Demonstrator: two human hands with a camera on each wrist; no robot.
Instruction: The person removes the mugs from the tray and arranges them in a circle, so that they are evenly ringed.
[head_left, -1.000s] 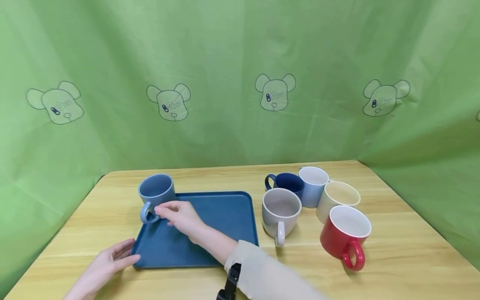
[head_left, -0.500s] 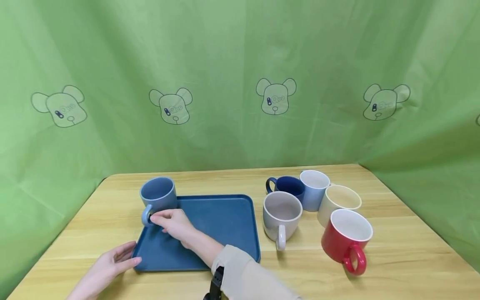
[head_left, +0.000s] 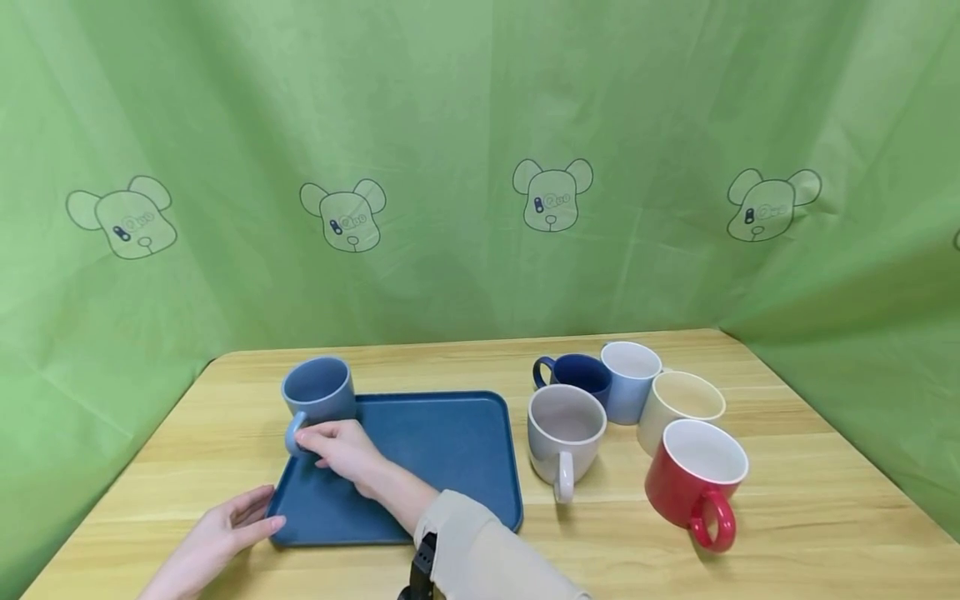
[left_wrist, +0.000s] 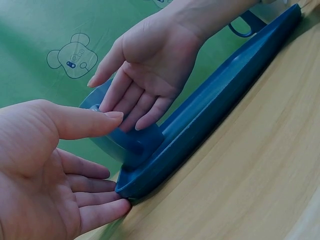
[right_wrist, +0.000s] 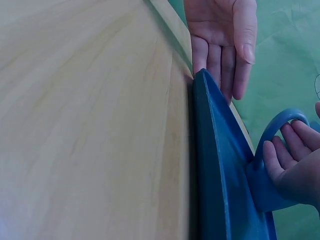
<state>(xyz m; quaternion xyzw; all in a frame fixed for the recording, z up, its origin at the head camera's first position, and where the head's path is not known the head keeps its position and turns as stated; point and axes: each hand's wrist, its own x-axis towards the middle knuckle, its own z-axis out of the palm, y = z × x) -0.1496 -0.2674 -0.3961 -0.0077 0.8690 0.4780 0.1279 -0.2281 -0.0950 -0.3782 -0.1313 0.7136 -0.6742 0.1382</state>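
In the head view, a blue mug [head_left: 318, 400] stands upright on the back left corner of a dark blue rectangular tray [head_left: 442, 458]. Its handle faces the near left. My right hand [head_left: 347, 454] holds that handle [right_wrist: 272, 127] by the fingertips, with fingers inside the loop in the right wrist view. At the tray's near left corner my left hand [head_left: 213, 537] rests its fingers, fairly straight, against the outer side. The left thumb [left_wrist: 87, 122] stands apart from the fingers. My right hand covers part of the tray.
Right of the tray are a grey mug [head_left: 564, 437], a navy mug [head_left: 585, 373], a light blue mug [head_left: 628, 392], a cream mug [head_left: 663, 417] and a red mug [head_left: 686, 487]. A green curtain [head_left: 450, 275] hangs behind the wooden table [head_left: 810, 500].
The blue mug's handle has swung slightly leftward, with the right hand's fingertips following it. The right forearm has shifted a little left. The left hand stays at the tray corner.
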